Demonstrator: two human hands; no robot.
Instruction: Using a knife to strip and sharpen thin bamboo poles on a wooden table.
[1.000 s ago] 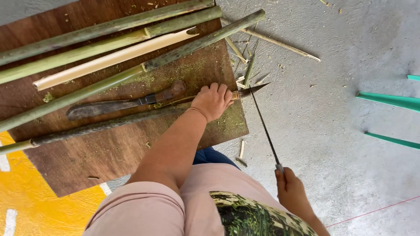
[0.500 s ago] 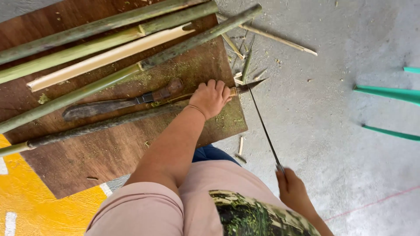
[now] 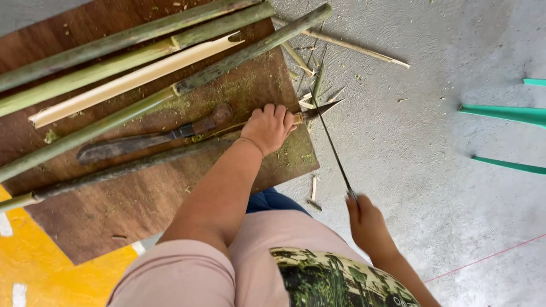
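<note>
My left hand (image 3: 269,127) is closed around a short knife whose pointed blade (image 3: 324,107) sticks out past the board's right edge. The hand rests on the brown wooden board (image 3: 142,204). A thin dark bamboo strip (image 3: 333,150) runs from the blade tip down to my right hand (image 3: 367,224), which pinches its near end above the grey concrete floor. A big rusty chopping knife (image 3: 142,141) with a wooden handle lies on the board just left of my left hand.
Several long green bamboo poles (image 3: 114,42) and a split pale one (image 3: 131,82) lie across the board. Bamboo slivers (image 3: 352,45) and chips litter the floor beside it. Green furniture legs (image 3: 506,113) stand at the right, and a yellow painted patch (image 3: 34,273) is at the lower left.
Both hands keep their grips. My right hand has drawn slightly closer to the board along the strip, and the view has shifted a little.
</note>
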